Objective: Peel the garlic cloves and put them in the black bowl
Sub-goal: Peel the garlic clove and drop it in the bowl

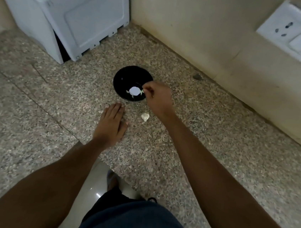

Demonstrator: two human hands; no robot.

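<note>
Over one black bowl (123,77), right hand (158,96) pinches one clove (143,90); left hand (112,122) flat.

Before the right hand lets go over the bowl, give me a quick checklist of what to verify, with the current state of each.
1. Right hand over the black bowl: ok, its fingertips sit above the bowl's right rim.
2. Grip on a clove: cannot tell; the fingers are curled in a pinch with a pale bit at the tips, too small to identify.
3. Bowl upright on the counter: ok.
4. Bowl already holds peeled pieces: ok, pale bits lie around a bright glare spot at the bottom.
5. Left hand out of the way: ok, flat on the counter, below the bowl.
6. Garlic left to peel: not ok, one garlic piece lies on the counter between the hands.
</note>
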